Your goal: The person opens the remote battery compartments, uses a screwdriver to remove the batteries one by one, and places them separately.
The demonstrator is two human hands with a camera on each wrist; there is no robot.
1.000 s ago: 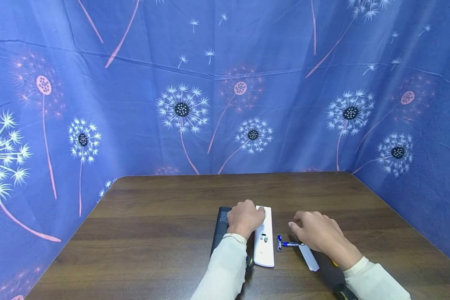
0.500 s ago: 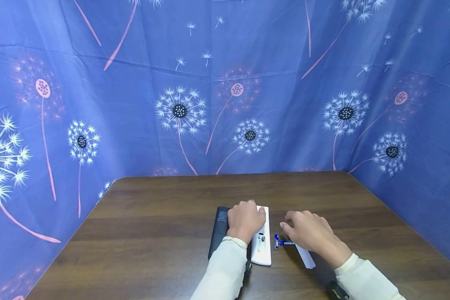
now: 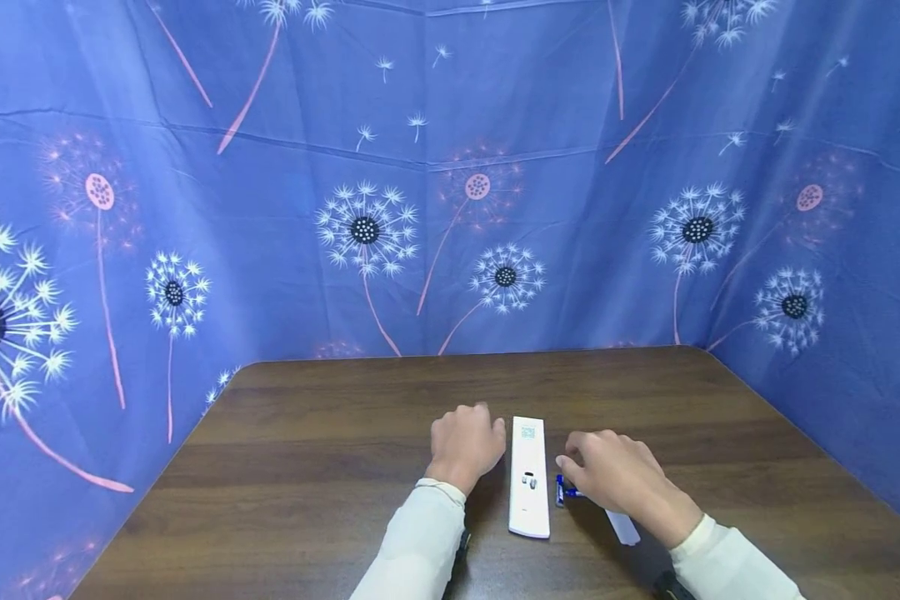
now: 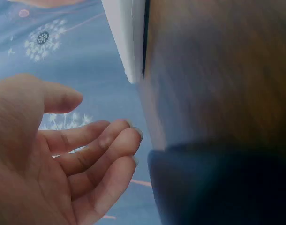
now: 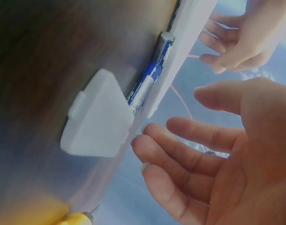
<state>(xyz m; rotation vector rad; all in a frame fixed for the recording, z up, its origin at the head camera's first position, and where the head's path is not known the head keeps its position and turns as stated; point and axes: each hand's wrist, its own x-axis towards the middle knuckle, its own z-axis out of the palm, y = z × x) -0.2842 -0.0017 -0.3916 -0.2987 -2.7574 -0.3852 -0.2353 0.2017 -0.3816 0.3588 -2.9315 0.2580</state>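
Observation:
A white remote control (image 3: 528,510) lies face down on the table, its battery recess showing. To its left, my left hand (image 3: 467,446) hovers with loosely curled fingers, and the left wrist view shows nothing in its grasp. A blurred dark object (image 4: 218,187), apparently the black remote, is below it; in the head view hand and sleeve hide it. On the right, my right hand (image 3: 621,473) hangs relaxed over two blue-and-silver batteries (image 5: 147,79) and a white battery cover (image 5: 101,119). Its fingers hold nothing; the fingertips are close to the cover in the right wrist view.
A yellow-handled tool with a thin metal tip (image 5: 79,219) lies near the battery cover, hidden under the right arm in the head view. The brown wooden table (image 3: 307,433) ends at a blue dandelion-print curtain (image 3: 270,250) at the back and sides.
My left hand has moved left, off the white remote and over the black one, which is now covered in the head view. My right hand has shifted slightly left, nearer the batteries.

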